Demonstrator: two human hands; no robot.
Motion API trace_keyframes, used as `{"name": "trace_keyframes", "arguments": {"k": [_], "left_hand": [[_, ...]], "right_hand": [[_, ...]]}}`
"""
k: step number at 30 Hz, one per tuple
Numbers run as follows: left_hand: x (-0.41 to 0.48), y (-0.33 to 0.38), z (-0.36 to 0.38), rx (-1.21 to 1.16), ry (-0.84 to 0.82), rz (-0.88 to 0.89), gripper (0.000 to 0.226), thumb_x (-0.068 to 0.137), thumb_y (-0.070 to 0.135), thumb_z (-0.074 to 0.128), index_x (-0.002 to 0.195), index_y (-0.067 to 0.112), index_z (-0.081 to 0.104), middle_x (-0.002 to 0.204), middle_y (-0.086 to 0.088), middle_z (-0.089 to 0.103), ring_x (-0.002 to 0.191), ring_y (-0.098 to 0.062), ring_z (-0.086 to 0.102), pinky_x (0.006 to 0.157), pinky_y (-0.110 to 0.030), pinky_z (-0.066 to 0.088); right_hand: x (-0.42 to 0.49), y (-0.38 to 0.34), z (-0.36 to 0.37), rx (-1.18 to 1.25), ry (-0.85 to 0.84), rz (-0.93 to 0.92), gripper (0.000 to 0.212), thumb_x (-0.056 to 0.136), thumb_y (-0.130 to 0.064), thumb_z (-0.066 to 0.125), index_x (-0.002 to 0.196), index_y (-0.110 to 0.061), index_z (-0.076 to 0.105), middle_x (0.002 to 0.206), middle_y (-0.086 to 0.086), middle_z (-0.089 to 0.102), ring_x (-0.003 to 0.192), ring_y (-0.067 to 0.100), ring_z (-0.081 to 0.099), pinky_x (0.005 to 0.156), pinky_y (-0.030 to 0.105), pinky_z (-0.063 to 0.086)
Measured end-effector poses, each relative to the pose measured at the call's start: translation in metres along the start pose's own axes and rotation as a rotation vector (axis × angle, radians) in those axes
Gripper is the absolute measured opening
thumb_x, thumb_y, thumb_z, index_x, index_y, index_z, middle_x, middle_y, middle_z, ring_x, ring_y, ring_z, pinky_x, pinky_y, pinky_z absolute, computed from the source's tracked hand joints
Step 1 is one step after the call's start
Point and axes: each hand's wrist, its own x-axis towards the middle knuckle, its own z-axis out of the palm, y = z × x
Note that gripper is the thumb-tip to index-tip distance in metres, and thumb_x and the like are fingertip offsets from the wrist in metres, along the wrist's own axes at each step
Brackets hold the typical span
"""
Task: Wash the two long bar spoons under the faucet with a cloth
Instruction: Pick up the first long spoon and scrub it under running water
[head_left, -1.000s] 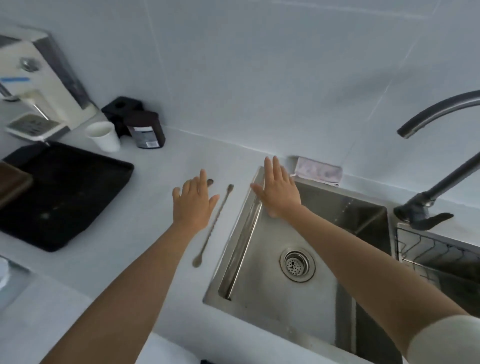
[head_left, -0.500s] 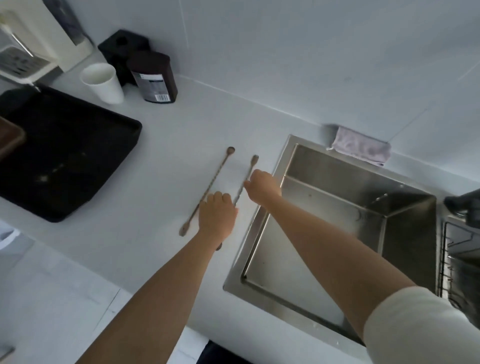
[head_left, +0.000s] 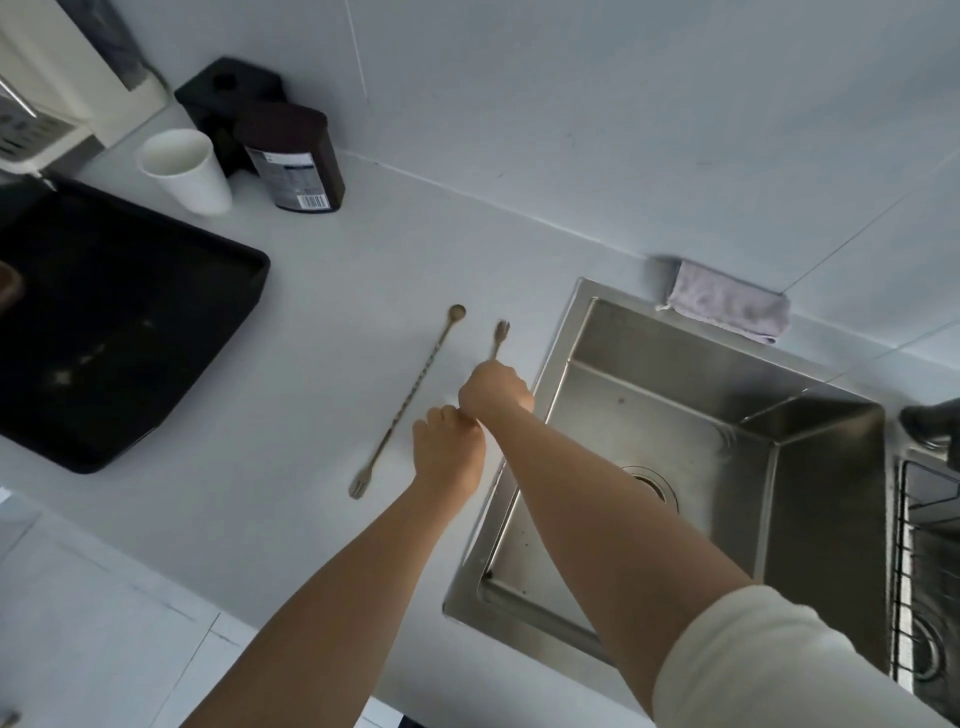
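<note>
White table (head_left: 322, 291) is carrying a steel sink (head_left: 675, 415), taken as reference. Just left of the sink rim, the right hand (head_left: 493, 387) is closing around one bar spoon (head_left: 500, 338), forked end pointing toward the wall. The left hand (head_left: 449, 452) is touching the right, fingers curled; its grasp cannot be told. Further left, the second bar spoon (head_left: 410, 400) is lying free. Behind the sink, a cloth (head_left: 727, 306) is resting.

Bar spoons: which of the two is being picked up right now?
The one nearer the sink, its forked end poking out past the closed right hand. The other spoon lies untouched on the counter, left of both hands.
</note>
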Motion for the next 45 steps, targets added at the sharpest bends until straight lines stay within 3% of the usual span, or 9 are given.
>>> {"name": "trace_keyframes", "arguments": {"k": [5,9,11,14,18,27,38,42,45], "left_hand": [[0.0,-0.002,0.002,-0.015,-0.036,0.045,0.027,0.089,0.002,0.045,0.116,0.002,0.045,0.113,-0.01,0.057,0.106,-0.024,0.054,0.084,-0.028,0.042],[0.002,-0.005,-0.012,-0.079,-0.032,0.094,0.022,0.094,0.003,0.035,0.115,0.002,0.042,0.106,-0.01,0.065,0.096,-0.025,0.064,0.052,-0.021,0.03],[0.003,-0.005,-0.021,-0.149,-0.004,0.114,0.021,0.097,0.006,0.03,0.115,0.002,0.041,0.102,-0.013,0.066,0.088,-0.026,0.064,0.049,-0.023,0.027],[0.002,0.0,-0.036,-0.276,0.05,0.17,0.022,0.099,0.01,0.031,0.116,0.003,0.044,0.089,-0.015,0.065,0.07,-0.024,0.053,0.051,-0.026,0.032],[0.003,0.019,-0.055,-0.344,0.119,0.319,0.026,0.099,0.018,0.037,0.116,0.007,0.052,0.093,-0.018,0.069,0.076,-0.031,0.06,0.059,-0.028,0.034],[0.016,0.073,-0.091,-0.295,0.167,0.471,0.023,0.097,0.019,0.044,0.101,0.006,0.063,0.093,-0.016,0.07,0.087,-0.033,0.062,0.066,-0.032,0.043],[0.049,0.11,-0.126,-0.082,0.234,0.556,0.019,0.095,0.025,0.045,0.091,0.015,0.06,0.077,-0.003,0.062,0.073,-0.025,0.059,0.069,-0.032,0.05],[0.058,0.128,-0.132,-0.063,0.251,0.595,0.014,0.092,0.024,0.048,0.088,0.014,0.058,0.069,0.0,0.053,0.066,-0.024,0.049,0.067,-0.032,0.05],[0.066,0.141,-0.135,-0.029,0.248,0.606,0.012,0.091,0.025,0.051,0.087,0.014,0.057,0.067,0.0,0.05,0.063,-0.024,0.044,0.062,-0.03,0.043]], "right_hand": [[-0.002,0.004,-0.007,0.121,-0.01,0.022,0.027,0.084,-0.002,0.047,0.06,-0.011,0.038,0.063,0.0,0.043,0.06,0.017,0.046,0.053,0.024,0.036],[-0.006,0.012,-0.023,0.258,0.017,-0.01,0.027,0.083,-0.004,0.047,0.059,-0.011,0.038,0.059,0.0,0.043,0.051,0.013,0.04,0.046,0.02,0.029],[-0.01,0.02,-0.033,0.337,0.048,-0.023,0.028,0.082,-0.005,0.048,0.057,-0.011,0.036,0.056,0.0,0.04,0.048,0.013,0.037,0.045,0.019,0.028],[-0.018,0.037,-0.048,0.48,0.101,-0.025,0.026,0.08,-0.008,0.051,0.057,-0.009,0.04,0.055,0.002,0.042,0.05,0.016,0.041,0.049,0.022,0.032],[-0.027,0.065,-0.067,0.757,0.187,0.031,0.022,0.08,-0.008,0.053,0.059,-0.01,0.047,0.068,0.01,0.054,0.063,0.022,0.051,0.063,0.031,0.045],[-0.057,0.132,-0.111,1.131,0.168,-0.077,0.031,0.088,-0.002,0.057,0.058,-0.009,0.055,0.055,0.005,0.049,0.035,0.005,0.043,0.037,0.013,0.038],[-0.067,0.229,-0.171,1.398,0.25,-0.113,0.006,0.092,-0.019,0.055,0.09,-0.013,0.054,0.086,0.007,0.059,0.076,0.017,0.058,0.072,0.026,0.049],[-0.055,0.251,-0.188,1.582,0.297,-0.125,0.024,0.096,-0.024,0.048,0.114,-0.009,0.048,0.102,0.008,0.059,0.095,0.022,0.059,0.082,0.029,0.049],[-0.049,0.255,-0.201,1.683,0.32,-0.089,0.024,0.099,-0.025,0.04,0.112,-0.007,0.05,0.106,0.012,0.059,0.102,0.026,0.057,0.087,0.033,0.044]]}}
